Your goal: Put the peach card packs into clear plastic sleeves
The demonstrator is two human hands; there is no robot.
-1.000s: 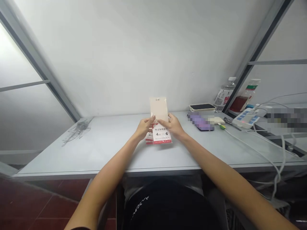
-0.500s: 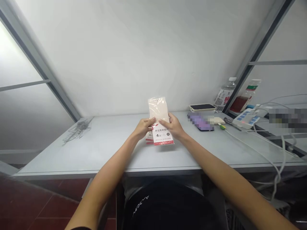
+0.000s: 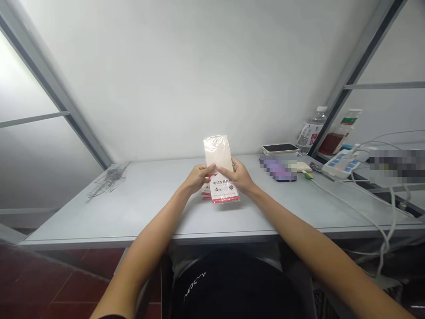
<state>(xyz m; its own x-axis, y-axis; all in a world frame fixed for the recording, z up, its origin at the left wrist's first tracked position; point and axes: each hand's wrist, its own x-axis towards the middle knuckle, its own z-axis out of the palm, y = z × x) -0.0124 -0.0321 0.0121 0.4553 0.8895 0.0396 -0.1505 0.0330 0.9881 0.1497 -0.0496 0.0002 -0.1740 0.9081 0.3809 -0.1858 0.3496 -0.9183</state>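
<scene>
A ruler set packet (image 3: 224, 192), white with a red lower edge and Chinese print in clear plastic, is held upright-tilted just over the desk. My left hand (image 3: 198, 177) pinches its left edge, thumb on the front. My right hand (image 3: 241, 176) grips the right side, its thumb lying across the front. The other fingers of both hands go behind the packet, partly hidden. Similar red-edged packets (image 3: 206, 195) show behind its lower left; whether they rest on the desk or in my left hand I cannot tell.
On the grey desk (image 3: 146, 208), a dark wire tangle (image 3: 108, 181) lies left. To the right are a phone (image 3: 280, 148), a purple blurred item (image 3: 277, 169), a white charger (image 3: 300, 167), a power strip (image 3: 345, 164), cables, a clear bottle (image 3: 311, 130) and a red-liquid bottle (image 3: 338, 135).
The front packet has shifted very slightly left and down, with my right hand moving along with it. My left hand stays almost where it was.
</scene>
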